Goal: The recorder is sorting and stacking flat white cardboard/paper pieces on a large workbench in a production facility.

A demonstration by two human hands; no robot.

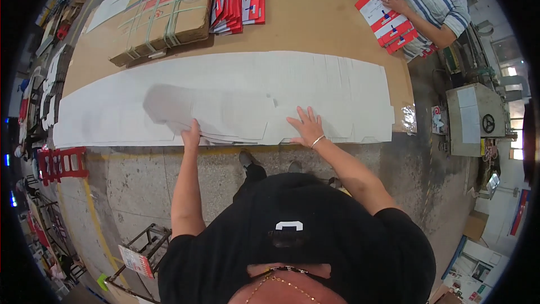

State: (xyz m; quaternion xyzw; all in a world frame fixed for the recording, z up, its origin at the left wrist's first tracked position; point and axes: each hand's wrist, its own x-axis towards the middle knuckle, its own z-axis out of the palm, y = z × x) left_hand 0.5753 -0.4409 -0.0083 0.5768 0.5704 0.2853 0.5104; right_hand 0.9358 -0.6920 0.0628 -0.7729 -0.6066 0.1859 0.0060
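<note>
A long white cardboard sheet (332,79) spans the table in front of me. On it lie several smaller pale cardboard pieces (230,115), their near edges slightly fanned. My left hand (192,135) is closed on the near-left edge of these pieces, thumb on top and the other fingers mostly hidden. Beyond that hand, a greyish rounded end (163,103) of the top piece looks bent up and a little blurred. My right hand (307,128) rests to the right of the pieces with fingers spread over the white surface, holding nothing.
A strapped brown carton (163,14) stands at the back left, beside a pile of red-and-white printed packages (236,5). At the far right, a person in a striped shirt (441,0) handles similar packages (388,17). A red plastic stool (63,164) is on the floor at left.
</note>
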